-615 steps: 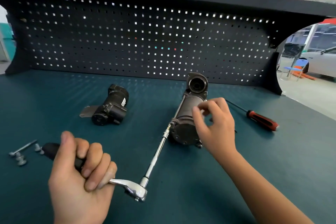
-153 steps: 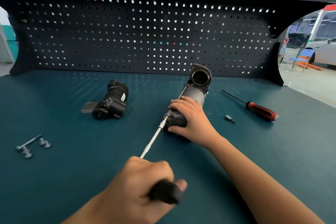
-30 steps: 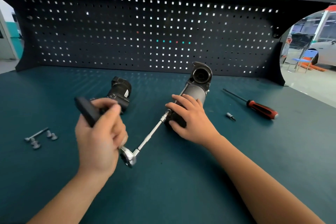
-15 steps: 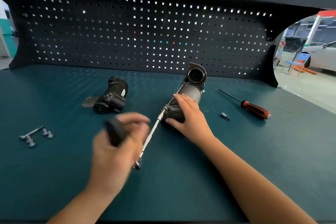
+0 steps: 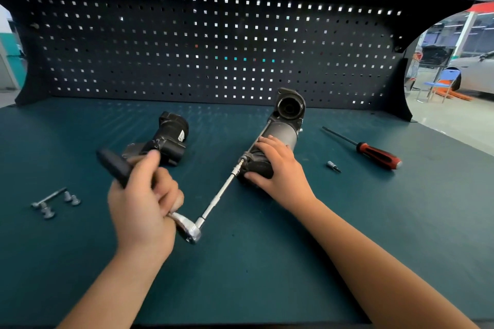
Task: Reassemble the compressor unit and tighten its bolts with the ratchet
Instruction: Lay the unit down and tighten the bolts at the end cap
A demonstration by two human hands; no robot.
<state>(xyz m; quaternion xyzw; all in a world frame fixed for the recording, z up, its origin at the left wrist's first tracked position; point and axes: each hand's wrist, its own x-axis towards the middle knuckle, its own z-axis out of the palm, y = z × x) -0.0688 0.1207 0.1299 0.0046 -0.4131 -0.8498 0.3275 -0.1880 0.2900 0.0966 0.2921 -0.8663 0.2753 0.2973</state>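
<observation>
The grey cylindrical compressor unit (image 5: 283, 131) lies on the green bench (image 5: 240, 275), its open round end facing the pegboard. My right hand (image 5: 275, 165) grips its near end. A ratchet (image 5: 191, 227) with a long extension bar (image 5: 222, 192) reaches a bolt on that near end. My left hand (image 5: 144, 195) grips the ratchet's black handle, which points up and to the left. A separate black compressor part (image 5: 167, 139) lies behind my left hand.
Several loose bolts (image 5: 53, 201) lie at the left of the bench. A small bit (image 5: 332, 165) and a red-handled screwdriver (image 5: 374, 153) lie to the right of the unit. A dark pegboard (image 5: 213, 48) closes off the back.
My left hand has swung the ratchet handle from near the middle back out to the left. My right hand has stayed on the unit.
</observation>
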